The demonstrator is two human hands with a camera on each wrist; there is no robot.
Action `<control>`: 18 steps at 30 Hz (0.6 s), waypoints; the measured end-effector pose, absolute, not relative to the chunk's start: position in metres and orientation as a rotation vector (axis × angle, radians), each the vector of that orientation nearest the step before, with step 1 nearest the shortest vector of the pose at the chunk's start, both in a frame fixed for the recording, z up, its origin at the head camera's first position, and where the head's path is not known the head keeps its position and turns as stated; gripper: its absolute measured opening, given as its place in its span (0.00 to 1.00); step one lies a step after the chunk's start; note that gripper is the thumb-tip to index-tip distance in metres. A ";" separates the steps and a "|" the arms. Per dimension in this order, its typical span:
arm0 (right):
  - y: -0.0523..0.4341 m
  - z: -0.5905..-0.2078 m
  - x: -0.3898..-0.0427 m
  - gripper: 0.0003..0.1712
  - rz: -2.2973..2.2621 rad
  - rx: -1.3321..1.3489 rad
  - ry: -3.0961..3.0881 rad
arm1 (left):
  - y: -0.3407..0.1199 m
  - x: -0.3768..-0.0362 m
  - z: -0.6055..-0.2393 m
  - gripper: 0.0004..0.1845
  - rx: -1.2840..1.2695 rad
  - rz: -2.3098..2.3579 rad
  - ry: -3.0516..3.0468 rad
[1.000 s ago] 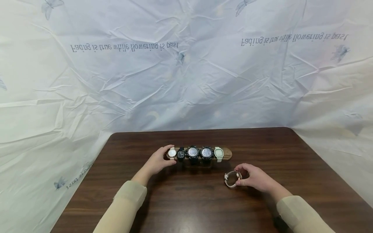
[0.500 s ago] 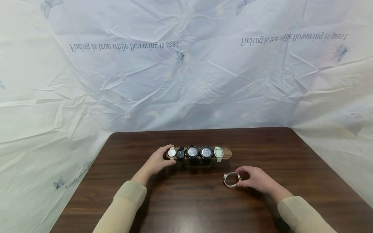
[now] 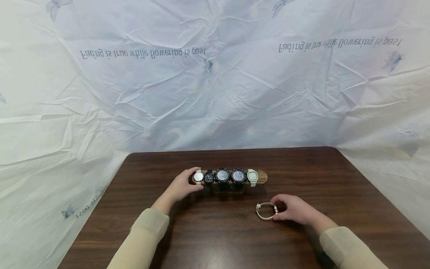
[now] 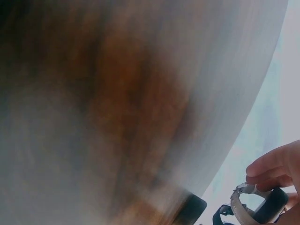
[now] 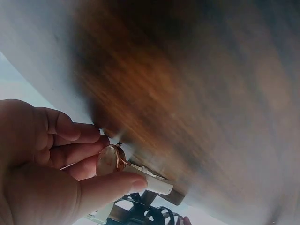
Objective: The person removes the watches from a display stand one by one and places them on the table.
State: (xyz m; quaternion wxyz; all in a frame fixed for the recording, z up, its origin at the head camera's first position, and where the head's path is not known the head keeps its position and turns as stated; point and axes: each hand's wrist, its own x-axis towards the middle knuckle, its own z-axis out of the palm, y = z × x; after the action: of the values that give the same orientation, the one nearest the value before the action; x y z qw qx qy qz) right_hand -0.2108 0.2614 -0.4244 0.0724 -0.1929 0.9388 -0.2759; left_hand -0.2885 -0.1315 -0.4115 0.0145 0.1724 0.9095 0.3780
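Lower and a touch nearer to you than a second before, the loose white-strapped watch [image 3: 265,211] had gone from tilted up in your fingers to lying almost flat on the worktop [image 3: 215,239], its band a ring opening upward. Your right hand [image 3: 291,210] stayed curled on it, thumb and fingertips pinching the rose-gold case at the ring's right side; the right wrist view showed that case [image 5: 108,160] caught between thumb and forefinger. The watch lay just left of that hand, so your right hand was the nearer one by far.

Farther back, your left hand [image 3: 183,185] had not shifted. Its fingers were curled round the left end of the wooden watch stand [image 3: 262,176], touching the white watch [image 3: 198,176] mounted there. The stand's long axis ran left to right across the worktop, carrying five watches in a row, with bare wood at its right end, beyond and slightly left of the loose watch. Behind everything hung the crumpled printed sheet [image 3: 215,82].
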 end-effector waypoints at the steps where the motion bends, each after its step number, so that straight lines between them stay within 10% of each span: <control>1: 0.262 -0.424 -0.211 0.26 -0.834 -0.579 2.819 | -0.131 -0.288 -0.411 0.37 0.536 1.175 2.833; 18: 0.263 -0.428 -0.211 0.30 -0.828 -0.584 2.825 | -0.130 -0.285 -0.410 0.37 0.527 1.147 2.860</control>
State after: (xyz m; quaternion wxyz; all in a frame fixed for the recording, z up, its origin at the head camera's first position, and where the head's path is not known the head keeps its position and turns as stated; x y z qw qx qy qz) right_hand -0.2107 0.2626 -0.4279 0.0702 -0.1940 0.9390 -0.2752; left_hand -0.2849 -0.1298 -0.4104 0.0077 0.1687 0.9148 0.3669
